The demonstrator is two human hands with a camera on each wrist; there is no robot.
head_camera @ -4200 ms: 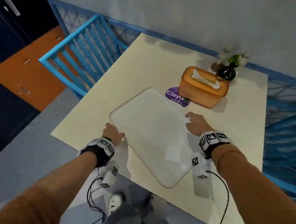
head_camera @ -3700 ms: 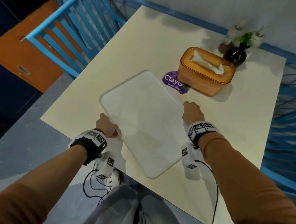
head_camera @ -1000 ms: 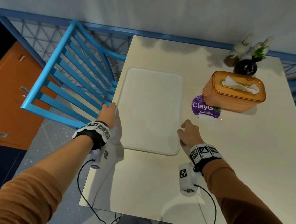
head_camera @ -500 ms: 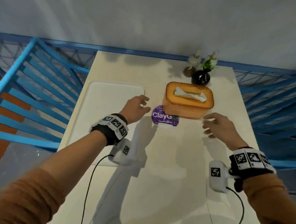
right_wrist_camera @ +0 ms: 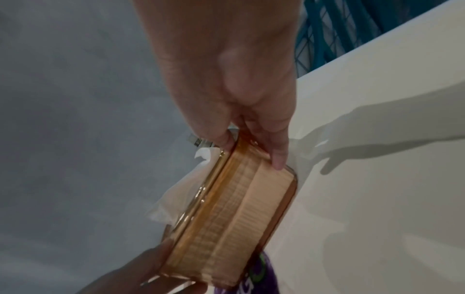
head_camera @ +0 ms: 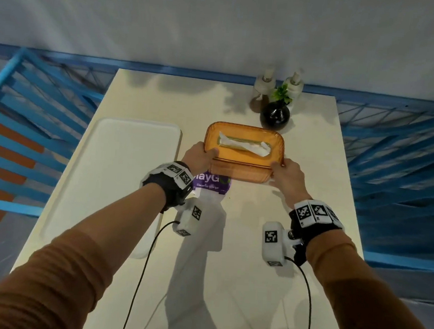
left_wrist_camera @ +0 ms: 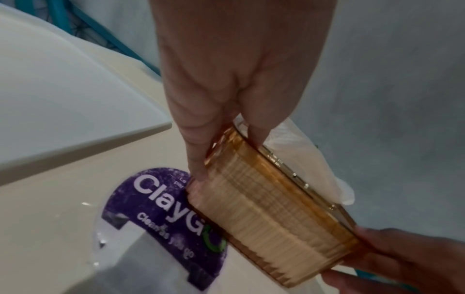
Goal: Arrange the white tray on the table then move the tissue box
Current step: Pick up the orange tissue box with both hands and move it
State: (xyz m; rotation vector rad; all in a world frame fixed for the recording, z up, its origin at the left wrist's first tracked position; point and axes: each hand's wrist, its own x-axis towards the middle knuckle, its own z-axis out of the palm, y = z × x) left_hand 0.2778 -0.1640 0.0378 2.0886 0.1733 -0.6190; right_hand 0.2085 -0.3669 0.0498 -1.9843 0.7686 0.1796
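Note:
The amber ribbed tissue box (head_camera: 245,153) sits in the middle of the cream table (head_camera: 241,281), a white tissue poking from its top slot. My left hand (head_camera: 198,156) grips its left end, thumb on the lid and fingers down the side (left_wrist_camera: 198,159). My right hand (head_camera: 285,175) grips the right end the same way (right_wrist_camera: 251,143). In both wrist views the box (left_wrist_camera: 271,214) (right_wrist_camera: 226,224) looks tilted, its underside showing. The white tray (head_camera: 117,172) lies flat along the table's left edge, left of my left hand, untouched.
A purple round ClayGo sticker (head_camera: 209,183) is on the table under the box's near left corner. A black round vase (head_camera: 274,114) with a green sprig and two pale bottles (head_camera: 265,86) stand behind the box. Blue railings (head_camera: 34,115) flank the table.
Both hands turned the tray and laid it along the left edge, let it go, then reached forward and took hold of the two ends of the tissue box.

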